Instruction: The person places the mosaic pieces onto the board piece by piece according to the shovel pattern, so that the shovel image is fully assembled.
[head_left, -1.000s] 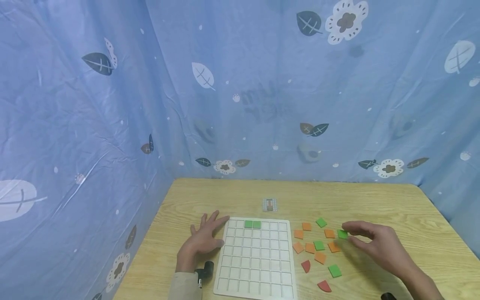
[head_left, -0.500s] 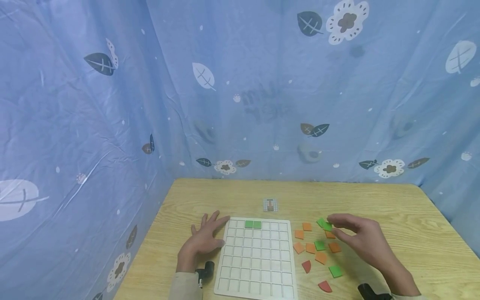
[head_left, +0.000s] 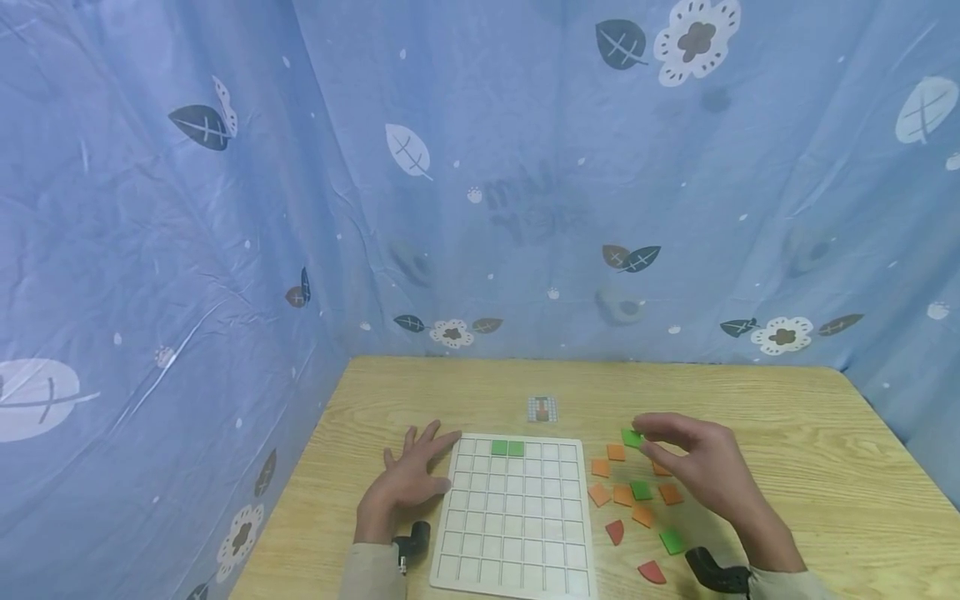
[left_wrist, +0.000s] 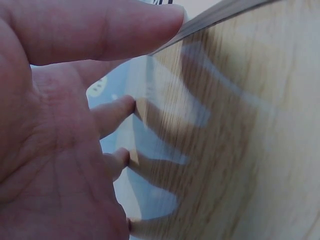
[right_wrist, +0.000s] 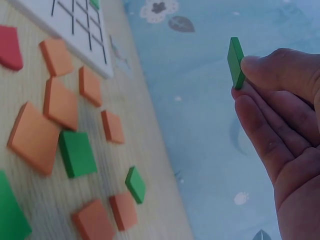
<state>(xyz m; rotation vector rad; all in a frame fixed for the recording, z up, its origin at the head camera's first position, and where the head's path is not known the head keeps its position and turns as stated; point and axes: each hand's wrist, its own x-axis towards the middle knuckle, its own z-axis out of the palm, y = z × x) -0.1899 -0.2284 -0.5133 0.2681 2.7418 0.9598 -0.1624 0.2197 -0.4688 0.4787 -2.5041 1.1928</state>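
My right hand (head_left: pixel 701 458) pinches a small green square tile (right_wrist: pixel 235 62) between thumb and fingertips, raised above the loose tiles. In the right wrist view another green tile (right_wrist: pixel 135 185) lies on the table below; in the head view the hand and held tile mostly hide that spot. My left hand (head_left: pixel 405 479) rests with spread fingers on the table, its thumb and index fingertip at the left edge of a white grid board (head_left: pixel 512 525). Two green tiles (head_left: pixel 507 448) sit side by side in the board's top row.
Right of the board lie several orange square tiles (head_left: pixel 622 496), more green tiles (head_left: pixel 672 542) and two red quarter-circle pieces (head_left: pixel 652 572). Behind the board is a small pattern card (head_left: pixel 542 409). A blue patterned curtain (head_left: pixel 525 208) stands around the wooden table (head_left: pixel 427 387).
My right hand has taken the green tile at the far right of the loose pieces, lifted it and moved left toward the board. The left hand has stayed in place.
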